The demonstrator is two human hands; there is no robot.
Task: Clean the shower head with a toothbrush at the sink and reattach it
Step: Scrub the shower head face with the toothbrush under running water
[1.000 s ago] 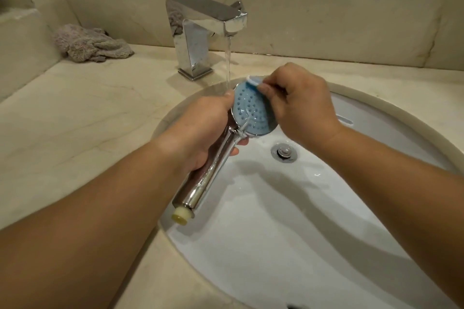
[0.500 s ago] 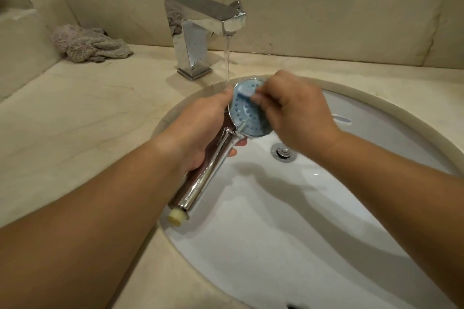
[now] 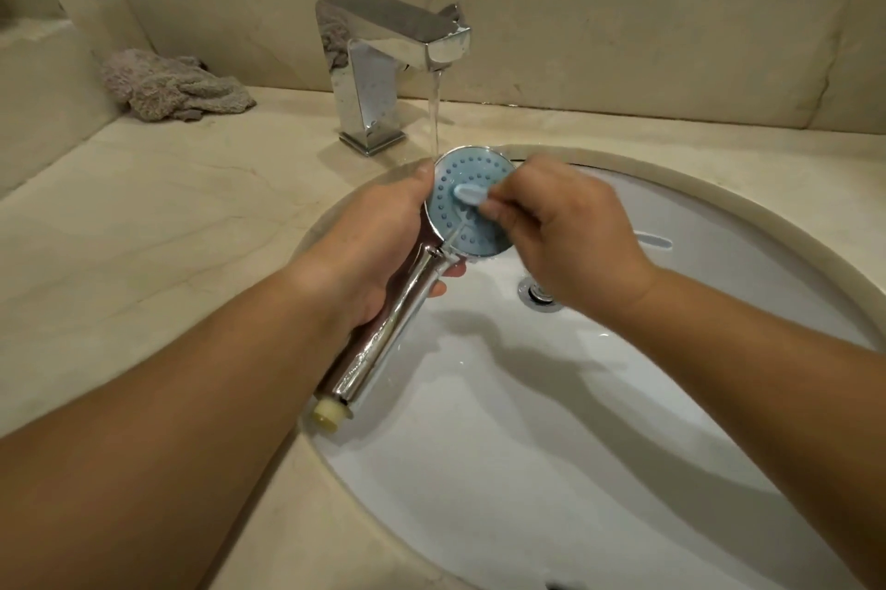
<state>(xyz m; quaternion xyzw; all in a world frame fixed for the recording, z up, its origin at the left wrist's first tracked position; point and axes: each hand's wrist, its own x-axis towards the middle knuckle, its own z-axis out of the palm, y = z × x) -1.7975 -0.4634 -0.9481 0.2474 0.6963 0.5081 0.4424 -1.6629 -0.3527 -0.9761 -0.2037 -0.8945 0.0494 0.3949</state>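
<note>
Over the sink point(image 3: 791, 225), just in front of the running faucet point(image 3: 383, 62), the left hand point(image 3: 378, 244) gripped the shower head point(image 3: 472, 206) by its chrome handle. The right hand point(image 3: 570, 234) pinched the toothbrush point(image 3: 472, 195) (bristles on the blue face). A cloth point(image 3: 172, 86) lay well left of the faucet.

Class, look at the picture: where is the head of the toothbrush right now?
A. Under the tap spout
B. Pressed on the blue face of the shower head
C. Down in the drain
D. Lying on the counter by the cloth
B: the toothbrush, held by the right hand, rests on the shower head.
</note>
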